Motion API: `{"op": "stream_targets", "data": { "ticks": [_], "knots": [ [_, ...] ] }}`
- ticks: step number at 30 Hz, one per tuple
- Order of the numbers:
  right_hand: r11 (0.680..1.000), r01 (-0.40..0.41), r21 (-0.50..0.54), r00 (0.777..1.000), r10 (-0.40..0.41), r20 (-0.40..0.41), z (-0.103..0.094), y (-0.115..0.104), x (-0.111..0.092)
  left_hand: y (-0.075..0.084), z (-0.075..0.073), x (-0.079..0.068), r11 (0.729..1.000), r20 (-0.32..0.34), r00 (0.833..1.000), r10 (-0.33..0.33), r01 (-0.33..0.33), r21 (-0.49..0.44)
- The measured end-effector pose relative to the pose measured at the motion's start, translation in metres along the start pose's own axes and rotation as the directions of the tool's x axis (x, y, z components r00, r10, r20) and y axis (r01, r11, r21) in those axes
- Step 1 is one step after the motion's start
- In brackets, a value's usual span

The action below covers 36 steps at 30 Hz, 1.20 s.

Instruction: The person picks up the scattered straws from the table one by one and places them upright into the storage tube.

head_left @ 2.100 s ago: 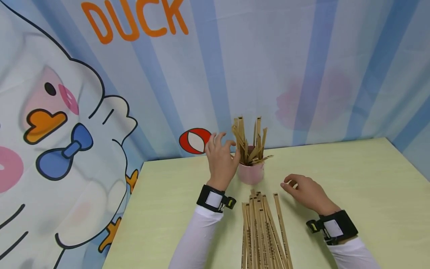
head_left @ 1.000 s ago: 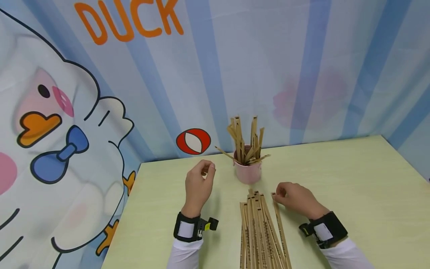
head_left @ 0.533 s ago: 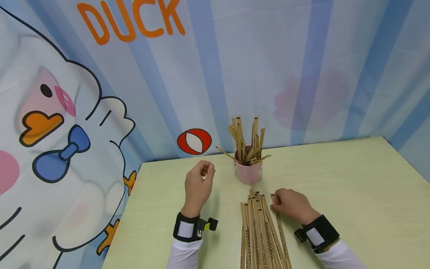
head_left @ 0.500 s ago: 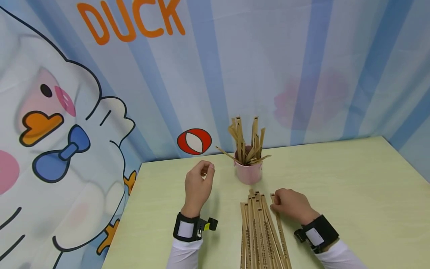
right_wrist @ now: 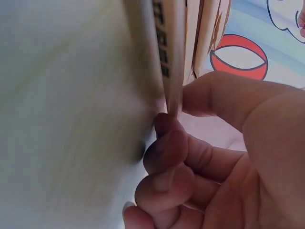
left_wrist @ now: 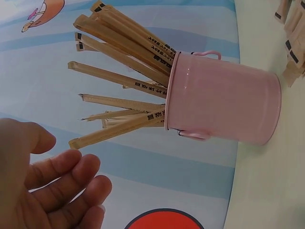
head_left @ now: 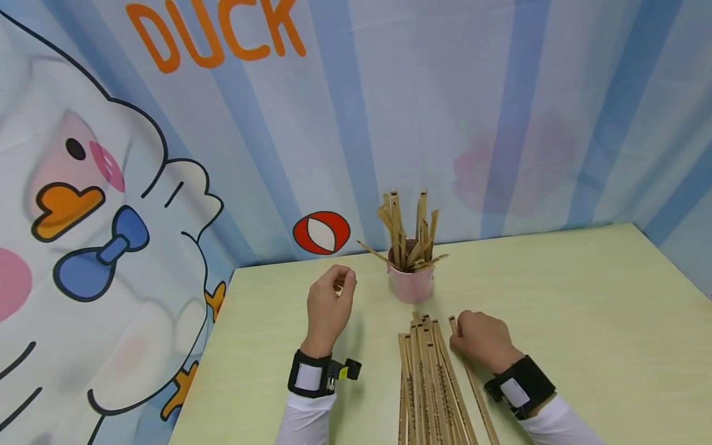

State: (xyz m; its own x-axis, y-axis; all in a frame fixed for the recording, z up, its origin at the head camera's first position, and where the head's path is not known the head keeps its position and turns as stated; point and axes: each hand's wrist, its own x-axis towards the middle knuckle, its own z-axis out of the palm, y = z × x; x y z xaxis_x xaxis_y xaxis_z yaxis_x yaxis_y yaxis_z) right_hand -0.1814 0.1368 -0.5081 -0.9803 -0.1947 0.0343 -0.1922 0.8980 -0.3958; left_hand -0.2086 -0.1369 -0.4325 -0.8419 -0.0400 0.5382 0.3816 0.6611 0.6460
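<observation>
My right hand (head_left: 484, 339) pinches one long paper-wrapped straw (head_left: 481, 405) between thumb and fingers near its far end. In the right wrist view, that straw (right_wrist: 172, 57) comes down into the pinch. Left of it lies a pile of similar wrapped straws (head_left: 425, 383), running toward the near edge. My left hand (head_left: 328, 312) hovers left of a pink bucket (head_left: 410, 288), fingers loosely bent around nothing. Up close in the left wrist view, its fingertips (left_wrist: 90, 167) are near the end of a leaning straw (left_wrist: 119, 131), apparently without gripping it.
Several wrapped straws (head_left: 396, 225) stand in the bucket, one sticking out to the left. A pale yellow table (head_left: 556, 290) carries everything. Behind it hangs a striped blue cloth (head_left: 423, 111) with a printed duck.
My left hand has drawn back left and down from the bucket, leaving a straw leaning out. The right hand has moved to the rightmost straw, pinched it and shifted it off the pile.
</observation>
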Motion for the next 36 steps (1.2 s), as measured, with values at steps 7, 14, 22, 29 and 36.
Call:
{"op": "stream_targets", "data": {
  "ticks": [7, 14, 22, 29, 36],
  "knots": [
    [0.999, -0.003, 0.047, 1.0, 0.003, -0.002, -0.005, 0.004, 0.001, 0.001, 0.0, 0.0, 1.0, 0.001, 1.0, 0.002, -0.002, 0.011],
    [0.995, 0.005, 0.102, 0.998, 0.001, -0.063, -0.036, 0.007, 0.002, -0.003, 0.0, 0.0, 0.999, 0.02, 1.0, -0.016, 0.016, 0.04],
    [0.987, 0.109, 0.115, 0.917, -0.055, -0.395, -0.098, -0.002, -0.002, -0.008, 0.001, 0.0, 0.992, 0.115, 0.991, -0.072, 0.059, 0.111],
    [0.951, 0.301, 0.074, 0.682, -0.161, -0.713, -0.159, -0.023, 0.01, -0.01, 0.002, 0.0, 0.986, 0.158, 0.982, -0.101, 0.078, 0.148],
    [0.848, 0.523, 0.084, 0.408, -0.163, -0.898, -0.188, -0.044, 0.025, -0.008, 0.005, -0.001, 0.986, 0.173, 0.979, -0.111, 0.086, 0.145]
  ]
}}
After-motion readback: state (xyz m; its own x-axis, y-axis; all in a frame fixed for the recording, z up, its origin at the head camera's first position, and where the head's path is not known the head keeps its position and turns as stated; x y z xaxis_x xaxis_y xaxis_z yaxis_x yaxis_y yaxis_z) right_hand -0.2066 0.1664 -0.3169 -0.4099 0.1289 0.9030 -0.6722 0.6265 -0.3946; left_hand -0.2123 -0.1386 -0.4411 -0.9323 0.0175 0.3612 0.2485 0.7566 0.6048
